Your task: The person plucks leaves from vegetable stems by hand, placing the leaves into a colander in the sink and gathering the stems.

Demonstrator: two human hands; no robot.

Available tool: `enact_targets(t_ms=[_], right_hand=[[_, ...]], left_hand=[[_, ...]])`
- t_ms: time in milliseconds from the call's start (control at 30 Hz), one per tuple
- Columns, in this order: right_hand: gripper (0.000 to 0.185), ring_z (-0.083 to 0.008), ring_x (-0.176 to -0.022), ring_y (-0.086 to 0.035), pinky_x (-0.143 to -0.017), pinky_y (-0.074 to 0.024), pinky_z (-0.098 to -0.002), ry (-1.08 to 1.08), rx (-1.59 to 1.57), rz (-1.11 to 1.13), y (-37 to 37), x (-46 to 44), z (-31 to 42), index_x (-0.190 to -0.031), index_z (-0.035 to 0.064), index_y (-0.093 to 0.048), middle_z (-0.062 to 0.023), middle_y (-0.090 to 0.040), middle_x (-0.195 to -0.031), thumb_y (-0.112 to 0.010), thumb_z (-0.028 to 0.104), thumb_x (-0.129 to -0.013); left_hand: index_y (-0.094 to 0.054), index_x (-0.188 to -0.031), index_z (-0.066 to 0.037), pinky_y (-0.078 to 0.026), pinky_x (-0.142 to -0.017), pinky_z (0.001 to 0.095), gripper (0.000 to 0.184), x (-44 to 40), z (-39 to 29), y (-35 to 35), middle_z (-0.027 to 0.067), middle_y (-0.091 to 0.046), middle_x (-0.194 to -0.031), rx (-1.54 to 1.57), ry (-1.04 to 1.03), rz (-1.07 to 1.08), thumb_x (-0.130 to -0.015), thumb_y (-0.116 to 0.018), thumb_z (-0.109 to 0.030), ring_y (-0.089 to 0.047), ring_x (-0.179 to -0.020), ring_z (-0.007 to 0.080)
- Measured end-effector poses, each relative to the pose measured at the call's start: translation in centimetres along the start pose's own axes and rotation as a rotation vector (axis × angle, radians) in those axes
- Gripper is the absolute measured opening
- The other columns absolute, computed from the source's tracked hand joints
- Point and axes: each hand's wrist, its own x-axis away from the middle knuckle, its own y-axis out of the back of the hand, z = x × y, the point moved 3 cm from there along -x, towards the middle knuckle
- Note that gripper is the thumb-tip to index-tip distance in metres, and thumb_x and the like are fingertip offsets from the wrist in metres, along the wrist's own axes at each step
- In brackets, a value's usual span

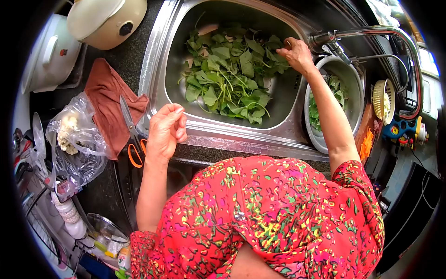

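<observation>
A loose heap of leafy greens, with thin stems among the leaves, lies in the steel sink basin. At the heap's right side, my right hand has its bent fingers closed on some of the leaves; the fingertips are partly hidden. My left hand hovers over the sink's front left edge with fingers curled in, and whatever may be between them is hidden. Just left of it, orange-handled scissors rest with their blades over a brown cloth.
Under my right forearm, a round metal basin holds more greens. A tall faucet arches at the right. A plastic bag with cauliflower lies on the left counter, below a cream pot. Shredded carrot sits at the right.
</observation>
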Motion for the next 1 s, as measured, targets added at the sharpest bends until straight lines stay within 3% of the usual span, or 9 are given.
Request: enact_targets(t_ms=[67, 233, 300, 500, 600, 667, 767, 900, 1000], right_hand=[[0.018, -0.0322, -0.073, -0.059, -0.067, -0.0456, -0.0373, 0.031, -0.188, 0.047, -0.9, 0.7, 0.5, -0.078, 0.001, -0.061, -0.0204, -0.058, -0.071, -0.058, 0.016, -0.067], [0.016, -0.0334, -0.074, -0.058, -0.069, -0.0457, -0.0371, 0.026, -0.244, 0.375, -5.9, 2.1, 2.1, -0.076, 0.002, -0.061, -0.0202, -0.059, -0.077, -0.053, 0.012, -0.066], [0.02, -0.0357, -0.086, -0.057, -0.074, -0.0452, -0.0402, -0.12, -0.013, 0.347, -7.3, 2.2, 2.2, -0.081, 0.0007, -0.061, -0.0212, -0.059, -0.088, -0.053, 0.014, -0.068], [0.018, -0.0373, -0.086, -0.056, -0.074, -0.0452, -0.0422, -0.223, 0.174, 0.337, -9.5, 2.6, 2.4, -0.083, 0.0008, -0.059, -0.0208, -0.059, -0.09, -0.053, 0.012, -0.07], [0.015, -0.0358, -0.081, -0.057, -0.069, -0.046, -0.0428, -0.115, 0.161, 0.112, -9.1, 3.2, 3.4, -0.08, 0.0031, -0.059, -0.0187, -0.06, -0.086, -0.052, 0.009, -0.069], [0.015, -0.0338, -0.076, -0.058, -0.064, -0.0463, -0.0428, 0.151, -0.059, -0.013, -8.9, 3.8, 5.0, -0.081, 0.0048, -0.057, -0.0166, -0.06, -0.082, -0.051, 0.006, -0.067], [0.019, -0.0312, -0.072, -0.058, -0.06, -0.0468, -0.0408, 0.507, -0.167, 0.052, -10.6, 5.5, 8.0, -0.082, 0.007, -0.057, -0.0129, -0.06, -0.081, -0.049, 0.002, -0.066], [0.014, -0.0314, -0.073, -0.059, -0.061, -0.0477, -0.0395, 0.437, 0.159, 0.188, -12.9, 5.4, 7.6, -0.08, 0.006, -0.058, -0.014, -0.06, -0.079, -0.051, 0.003, -0.067], [0.009, -0.0329, -0.075, -0.059, -0.064, -0.0479, -0.0404, 0.101, 0.274, 0.232, -11.4, 4.1, 3.8, -0.075, 0.0068, -0.059, -0.0158, -0.06, -0.076, -0.052, 0.006, -0.068]], left_hand=[[-0.052, -0.084, -0.005, -0.03, -0.035, 0.0213, 0.007, 0.0, 0.2, 0.3, 0.0032, -0.049, -0.06, 0.006, 0.007, -0.02, -0.085, -0.051, -0.011, -0.038, -0.039, 0.0093], [-0.052, -0.084, -0.005, -0.03, -0.035, 0.0215, 0.007, 0.2, 0.5, 0.1, 0.0033, -0.049, -0.061, 0.024, 0.002, 0.016, -0.085, -0.05, -0.011, -0.038, -0.039, 0.0093], [-0.052, -0.084, -0.005, -0.03, -0.035, 0.0215, 0.007, 0.3, 0.5, 0.0, 0.0034, -0.049, -0.061, 0.029, 0.006, 0.021, -0.085, -0.05, -0.011, -0.038, -0.039, 0.0093], [-0.052, -0.085, -0.005, -0.03, -0.036, 0.0212, 0.007, 0.5, 0.6, 0.4, 0.0035, -0.049, -0.061, 0.034, -0.002, -0.01, -0.085, -0.05, -0.011, -0.038, -0.04, 0.0092], [-0.052, -0.086, -0.005, -0.03, -0.036, 0.0211, 0.007, 0.6, 0.6, 0.4, 0.0036, -0.049, -0.062, 0.043, -0.003, -0.008, -0.085, -0.05, -0.012, -0.038, -0.04, 0.0091], [-0.052, -0.086, -0.005, -0.03, -0.036, 0.0212, 0.007, 0.5, 0.7, 0.5, 0.0037, -0.049, -0.061, 0.04, -0.001, -0.012, -0.085, -0.05, -0.011, -0.038, -0.04, 0.0092], [-0.052, -0.087, -0.005, -0.03, -0.036, 0.0213, 0.007, 0.3, 0.9, 0.0, 0.0038, -0.049, -0.061, 0.026, 0.01, -0.005, -0.085, -0.051, -0.011, -0.038, -0.04, 0.0094], [-0.052, -0.087, -0.005, -0.03, -0.036, 0.0214, 0.007, 0.4, 0.6, -0.8, 0.0038, -0.048, -0.061, 0.027, 0.023, 0.024, -0.084, -0.051, -0.011, -0.038, -0.04, 0.0096], [-0.051, -0.085, -0.004, -0.031, -0.035, 0.0217, 0.007, 0.8, 0.2, -0.3, 0.0041, -0.049, -0.06, 0.035, -0.007, -0.013, -0.083, -0.053, -0.011, -0.04, -0.04, 0.0096]])
